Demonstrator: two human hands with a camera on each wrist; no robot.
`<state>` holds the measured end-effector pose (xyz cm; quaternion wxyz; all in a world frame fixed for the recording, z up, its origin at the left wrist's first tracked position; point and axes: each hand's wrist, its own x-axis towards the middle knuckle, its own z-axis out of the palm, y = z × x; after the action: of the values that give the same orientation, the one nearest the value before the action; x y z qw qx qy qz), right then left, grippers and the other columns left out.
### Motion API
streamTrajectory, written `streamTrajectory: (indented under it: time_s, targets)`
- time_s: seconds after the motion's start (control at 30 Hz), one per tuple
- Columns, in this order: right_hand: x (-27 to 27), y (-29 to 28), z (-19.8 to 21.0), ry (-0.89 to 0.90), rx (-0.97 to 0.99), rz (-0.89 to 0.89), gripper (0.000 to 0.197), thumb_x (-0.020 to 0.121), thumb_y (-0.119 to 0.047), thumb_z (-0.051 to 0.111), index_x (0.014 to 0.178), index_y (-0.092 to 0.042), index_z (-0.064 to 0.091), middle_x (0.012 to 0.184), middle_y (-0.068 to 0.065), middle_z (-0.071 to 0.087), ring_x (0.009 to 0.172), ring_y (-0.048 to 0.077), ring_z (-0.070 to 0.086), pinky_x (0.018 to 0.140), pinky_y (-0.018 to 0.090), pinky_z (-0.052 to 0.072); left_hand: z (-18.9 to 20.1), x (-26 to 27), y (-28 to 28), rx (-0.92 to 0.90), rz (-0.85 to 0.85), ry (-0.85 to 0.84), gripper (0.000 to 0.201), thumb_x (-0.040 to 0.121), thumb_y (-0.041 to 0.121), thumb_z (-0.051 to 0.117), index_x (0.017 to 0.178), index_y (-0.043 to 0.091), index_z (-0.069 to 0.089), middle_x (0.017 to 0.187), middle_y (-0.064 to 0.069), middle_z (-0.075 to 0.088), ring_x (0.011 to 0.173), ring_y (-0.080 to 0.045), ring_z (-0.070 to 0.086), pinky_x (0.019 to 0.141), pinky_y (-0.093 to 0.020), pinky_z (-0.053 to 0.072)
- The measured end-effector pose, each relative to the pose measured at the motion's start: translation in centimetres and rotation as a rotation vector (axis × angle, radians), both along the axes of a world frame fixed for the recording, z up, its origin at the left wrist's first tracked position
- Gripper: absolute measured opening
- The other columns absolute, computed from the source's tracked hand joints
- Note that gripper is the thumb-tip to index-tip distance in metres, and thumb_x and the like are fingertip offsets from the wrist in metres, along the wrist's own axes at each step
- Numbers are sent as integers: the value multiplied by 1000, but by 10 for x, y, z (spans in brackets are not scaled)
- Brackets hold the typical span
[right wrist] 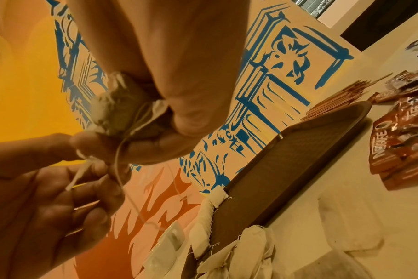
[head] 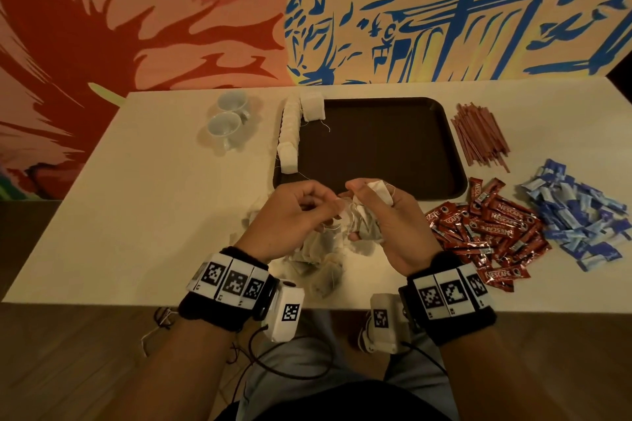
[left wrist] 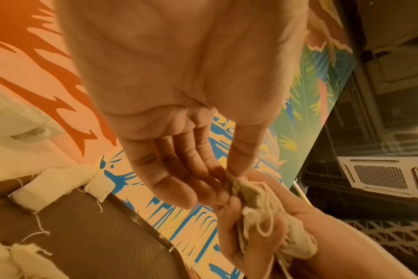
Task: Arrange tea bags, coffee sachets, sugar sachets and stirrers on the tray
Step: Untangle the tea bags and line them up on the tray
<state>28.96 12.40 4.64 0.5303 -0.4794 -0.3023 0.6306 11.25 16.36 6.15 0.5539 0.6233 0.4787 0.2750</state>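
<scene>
Tea-bag step in hand. My right hand (head: 386, 215) clutches a tangled bunch of tea bags (head: 366, 225) above the counter (head: 136, 215), short of the tray (head: 451, 147); my left hand (head: 294, 212) pinches a string. Next: free one bag, join the row (head: 289, 133). Only the right wrist view shows the snarled threads (right wrist: 122, 169).
</scene>
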Motion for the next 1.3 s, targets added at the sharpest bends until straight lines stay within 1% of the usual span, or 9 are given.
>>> streamTrajectory:
  time_s: [0.2, 0.4, 0.6, 0.77, 0.9, 0.97, 1.03, 1.2, 1.3]
  targets:
    - [1, -3, -4, 8, -46, 30, 23, 95, -27, 68, 109, -9, 70, 96, 16, 73, 76, 25, 69, 55, 32, 55, 5, -2, 4, -106, 110, -163, 5, 97, 10, 64, 95, 6, 66, 85, -13, 72, 78, -24, 69, 75, -35, 60]
    - [3, -5, -3, -68, -15, 144, 28, 82, -18, 79, 107, -11, 68, 90, 9, 73, 70, 20, 68, 48, 29, 51, 1, -5, 8, -186, 213, -278, 2, 98, 7, 61, 98, 9, 60, 88, -12, 73, 79, -27, 70, 73, -37, 61]
    - [8, 2, 1, -173, 49, 116, 17, 86, 0, 74, 103, -2, 70, 75, 8, 69, 60, 18, 62, 45, 28, 48, -1, -10, 10, -238, 129, -353, 36, 87, 6, 70, 121, 5, 58, 91, -13, 72, 75, -23, 69, 74, -33, 61]
    - [15, 9, 8, -152, 70, 80, 21, 80, -10, 79, 100, -11, 73, 78, 7, 66, 62, 16, 60, 45, 28, 48, 0, -13, 10, -277, 1, -357, 58, 75, 12, 75, 130, 9, 57, 94, -16, 71, 80, -23, 72, 76, -29, 60]
    - [18, 14, 13, -76, 18, 105, 25, 77, -10, 78, 100, -12, 72, 81, 8, 66, 62, 17, 59, 44, 27, 47, -2, -12, 11, -193, -26, -392, 70, 74, -6, 77, 134, 20, 52, 120, -15, 66, 94, -29, 70, 87, -38, 59]
    - [18, 16, 15, -30, -6, 120, 30, 74, -12, 78, 102, -10, 70, 82, 8, 66, 62, 17, 58, 44, 26, 45, -2, -11, 12, -103, -75, -359, 67, 72, -12, 75, 129, 17, 55, 128, -11, 62, 101, -26, 67, 90, -39, 57]
    - [18, 16, 16, 4, -13, 130, 32, 73, -12, 78, 104, -9, 69, 84, 10, 66, 62, 17, 58, 44, 26, 44, -2, -10, 12, -30, -120, -282, 54, 77, -15, 75, 122, 11, 60, 127, -11, 61, 101, -22, 68, 90, -37, 57]
    - [18, 17, 21, 32, 12, 135, 30, 77, -11, 75, 105, -8, 67, 84, 10, 67, 59, 14, 59, 43, 24, 45, -6, -2, 14, 26, -62, -206, 21, 94, 4, 66, 115, 6, 67, 102, -11, 71, 86, -22, 70, 80, -34, 60]
    - [20, 18, 20, -25, 27, 126, 33, 77, -14, 77, 107, -8, 66, 78, 2, 69, 60, 12, 59, 45, 25, 46, -4, -1, 15, -43, 1, -224, 20, 102, 15, 56, 118, 6, 64, 101, -9, 76, 82, -22, 72, 76, -32, 61]
